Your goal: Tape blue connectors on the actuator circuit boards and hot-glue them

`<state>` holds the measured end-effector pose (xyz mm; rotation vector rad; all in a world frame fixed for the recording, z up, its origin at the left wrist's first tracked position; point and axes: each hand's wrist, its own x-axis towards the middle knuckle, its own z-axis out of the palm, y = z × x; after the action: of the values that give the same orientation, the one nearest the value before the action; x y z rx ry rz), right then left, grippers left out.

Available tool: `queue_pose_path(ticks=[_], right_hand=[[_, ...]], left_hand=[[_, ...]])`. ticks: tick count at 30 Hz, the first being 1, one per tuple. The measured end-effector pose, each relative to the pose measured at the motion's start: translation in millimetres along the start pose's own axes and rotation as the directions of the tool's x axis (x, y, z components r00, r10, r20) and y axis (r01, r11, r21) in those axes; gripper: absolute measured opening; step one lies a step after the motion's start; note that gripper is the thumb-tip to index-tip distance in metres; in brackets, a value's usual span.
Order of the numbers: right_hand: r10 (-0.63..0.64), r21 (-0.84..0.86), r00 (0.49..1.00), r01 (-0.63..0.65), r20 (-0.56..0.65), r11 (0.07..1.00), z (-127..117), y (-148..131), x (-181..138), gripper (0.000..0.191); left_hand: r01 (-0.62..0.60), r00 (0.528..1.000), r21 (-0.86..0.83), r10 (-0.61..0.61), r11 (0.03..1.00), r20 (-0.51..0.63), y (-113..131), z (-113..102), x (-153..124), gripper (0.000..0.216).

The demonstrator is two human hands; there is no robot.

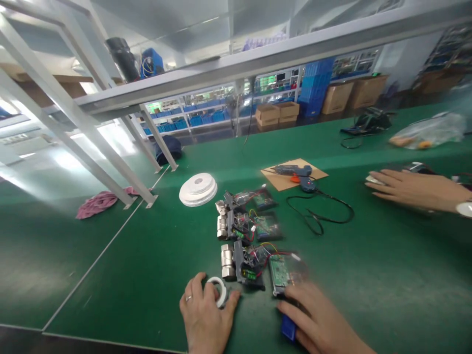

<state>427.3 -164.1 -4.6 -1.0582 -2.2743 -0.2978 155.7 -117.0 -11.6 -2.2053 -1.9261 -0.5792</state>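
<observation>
My left hand (206,314), with a ring on one finger, curls round a white plastic ring (222,290) at the front of the green bench. Blurred by motion, my right hand (320,319) grips a small blue object (288,328), mostly hidden under the fingers. Its fingertips are close to the nearest circuit board (280,270), which is joined by thin wires to a dark grey valve housing (245,265) with a metal pipe fitting (227,262). Behind it lie two similar assemblies, the middle one with its own board (267,226) and fitting (221,227).
Round white discs (198,189) lie behind the assemblies. A glue gun (295,170) with a black cord rests on cardboard (282,183). At the right, a co-worker's hand (413,189) reaches in near a plastic bag (431,130). A pink cloth (98,204) lies by the frame legs.
</observation>
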Motion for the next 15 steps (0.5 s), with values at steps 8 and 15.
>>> queue_pose_path(ticks=[8,15], right_hand=[[0.081,0.122,0.995,-0.072,-0.066,0.990,-1.3,7.0,3.6,0.029],[0.299,0.245,0.946,-0.262,-0.128,0.934,10.7,5.9,-5.2,0.028]], left_hand=[[-0.397,0.917,-0.029,0.398,0.917,0.017,-40.6,-18.3,1.2,0.012],[-0.175,0.984,-0.119,0.179,0.977,0.023,-32.8,-11.9,-8.6,0.038]])
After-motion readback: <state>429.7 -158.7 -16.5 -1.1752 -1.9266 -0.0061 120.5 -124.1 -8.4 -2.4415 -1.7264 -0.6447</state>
